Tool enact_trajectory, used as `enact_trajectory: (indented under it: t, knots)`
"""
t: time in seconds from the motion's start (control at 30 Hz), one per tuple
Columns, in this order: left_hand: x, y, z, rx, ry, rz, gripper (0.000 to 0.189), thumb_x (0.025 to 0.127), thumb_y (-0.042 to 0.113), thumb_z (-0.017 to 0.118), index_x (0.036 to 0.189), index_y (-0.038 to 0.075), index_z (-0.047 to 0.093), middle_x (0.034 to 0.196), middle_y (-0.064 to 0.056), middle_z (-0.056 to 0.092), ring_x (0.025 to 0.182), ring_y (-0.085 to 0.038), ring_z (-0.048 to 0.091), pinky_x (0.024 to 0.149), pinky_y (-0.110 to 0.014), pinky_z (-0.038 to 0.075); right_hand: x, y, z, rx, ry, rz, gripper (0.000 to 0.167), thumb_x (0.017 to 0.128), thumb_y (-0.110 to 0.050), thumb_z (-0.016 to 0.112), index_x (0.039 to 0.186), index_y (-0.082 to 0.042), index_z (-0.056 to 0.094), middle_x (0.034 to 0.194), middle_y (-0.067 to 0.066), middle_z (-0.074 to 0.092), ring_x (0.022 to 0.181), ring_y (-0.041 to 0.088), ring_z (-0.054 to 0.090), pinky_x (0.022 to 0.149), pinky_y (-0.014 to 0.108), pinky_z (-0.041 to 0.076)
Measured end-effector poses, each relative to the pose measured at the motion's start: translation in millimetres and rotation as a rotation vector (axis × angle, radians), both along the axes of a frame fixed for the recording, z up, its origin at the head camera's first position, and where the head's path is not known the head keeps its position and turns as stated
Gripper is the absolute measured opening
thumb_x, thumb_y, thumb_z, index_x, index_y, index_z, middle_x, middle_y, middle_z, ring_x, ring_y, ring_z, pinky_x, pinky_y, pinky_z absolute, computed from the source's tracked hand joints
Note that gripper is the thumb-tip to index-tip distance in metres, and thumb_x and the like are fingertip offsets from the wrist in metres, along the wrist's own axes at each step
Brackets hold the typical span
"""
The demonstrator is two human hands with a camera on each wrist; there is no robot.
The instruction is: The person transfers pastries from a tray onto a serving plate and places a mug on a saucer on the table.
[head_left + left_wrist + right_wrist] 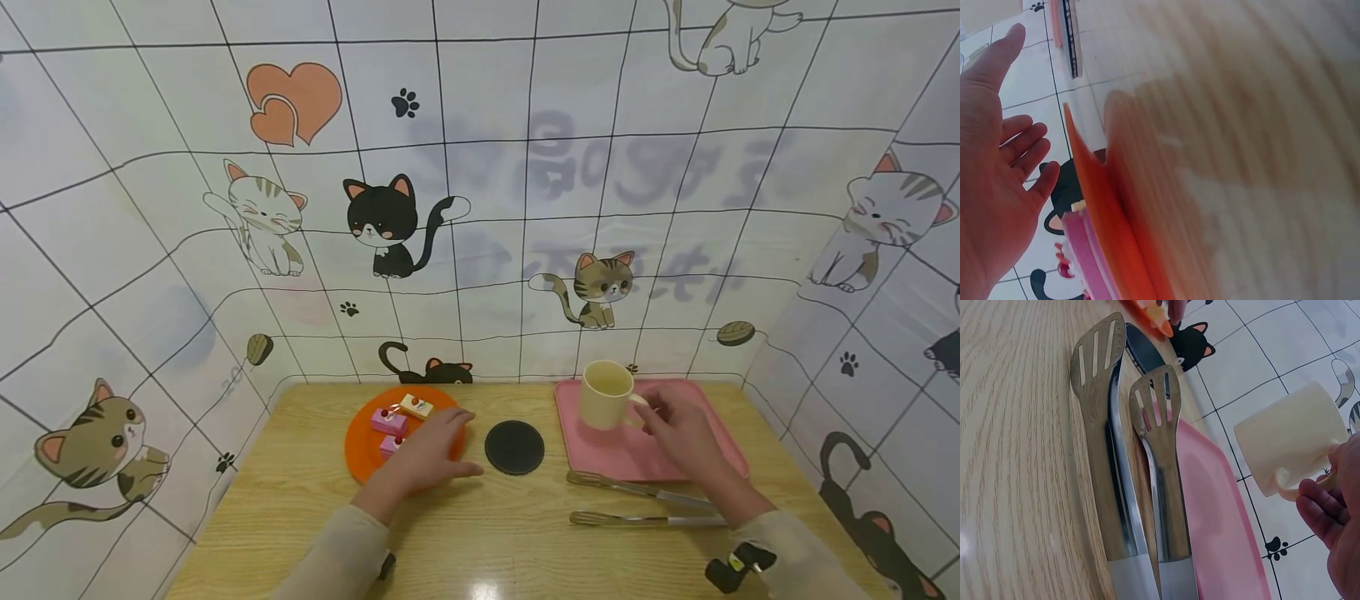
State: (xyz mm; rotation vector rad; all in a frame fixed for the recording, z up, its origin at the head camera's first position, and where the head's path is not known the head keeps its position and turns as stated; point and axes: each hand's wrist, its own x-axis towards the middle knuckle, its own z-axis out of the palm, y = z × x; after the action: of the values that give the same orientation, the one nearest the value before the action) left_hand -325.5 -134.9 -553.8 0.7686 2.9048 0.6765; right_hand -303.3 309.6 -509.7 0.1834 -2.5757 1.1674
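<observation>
My right hand (678, 429) pinches the handle of a cream mug (604, 396), which stays upright. In the right wrist view the mug (1291, 440) shows raised over the pink tray (1216, 512), and the fingers (1322, 503) curl round its handle. Over the right side of an orange plate (358, 454) is my left hand (427, 454), fingers spread and holding nothing. Small toy cake slices, pink ones (388, 422) and a yellow one (417, 406), lie on that plate; the hand partly covers it. Between plate and tray lies a round black coaster (514, 447).
Two pairs of metal tongs with slotted ends, a farther one (622, 483) and a nearer one (630, 519), lie in front of the tray on the wooden table (480, 533). Cat-print sheeting (487, 192) walls the table's back and sides.
</observation>
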Motion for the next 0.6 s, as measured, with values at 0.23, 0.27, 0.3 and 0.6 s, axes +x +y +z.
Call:
enact_trajectory:
  t: [0.23, 0.27, 0.3, 0.6]
  knots:
    - [-1.2, 14.8, -2.1, -0.032, 0.015, 0.003, 0.103, 0.088, 0.068, 0.086, 0.168, 0.016, 0.047, 0.169, -0.003, 0.049, 0.156, -0.027, 0.047, 0.129, -0.049, 0.038, 0.8, -5, 2.8, -0.01, -0.021, 0.022, 0.015, 0.111, -0.023, 0.071, 0.112, -0.008, 0.07, 0.089, 0.007, 0.073, 0.077, 0.018, 0.069, 0.061, 0.026, 0.055]
    - [-1.3, 16.9, -2.3, -0.031, 0.017, -0.002, 0.103, 0.088, 0.067, 0.086, 0.168, 0.015, 0.047, 0.169, -0.004, 0.049, 0.155, -0.028, 0.047, 0.129, -0.049, 0.038, 1.2, -6, 3.0, -0.012, -0.025, 0.026, 0.015, 0.111, -0.024, 0.071, 0.112, -0.008, 0.07, 0.089, 0.007, 0.073, 0.077, 0.018, 0.069, 0.061, 0.026, 0.055]
    - [-1.8, 18.8, -3.0, -0.033, 0.021, -0.006, 0.103, 0.088, 0.067, 0.086, 0.168, 0.014, 0.047, 0.169, -0.005, 0.049, 0.155, -0.028, 0.048, 0.129, -0.049, 0.039, 1.4, -6, 3.4, -0.017, -0.031, 0.03, 0.016, 0.112, -0.024, 0.071, 0.112, -0.008, 0.07, 0.088, 0.007, 0.073, 0.077, 0.019, 0.069, 0.06, 0.026, 0.055]
    - [-5.3, 32.4, -5.6, -0.058, 0.004, -0.017, 0.101, 0.087, 0.064, 0.088, 0.167, 0.015, 0.048, 0.17, -0.003, 0.049, 0.154, -0.027, 0.049, 0.128, -0.048, 0.04, 2.0, -13, 1.2, -0.026, -0.021, 0.045, 0.014, 0.112, -0.022, 0.071, 0.109, -0.009, 0.069, 0.086, 0.008, 0.072, 0.077, 0.026, 0.071, 0.059, 0.026, 0.055]
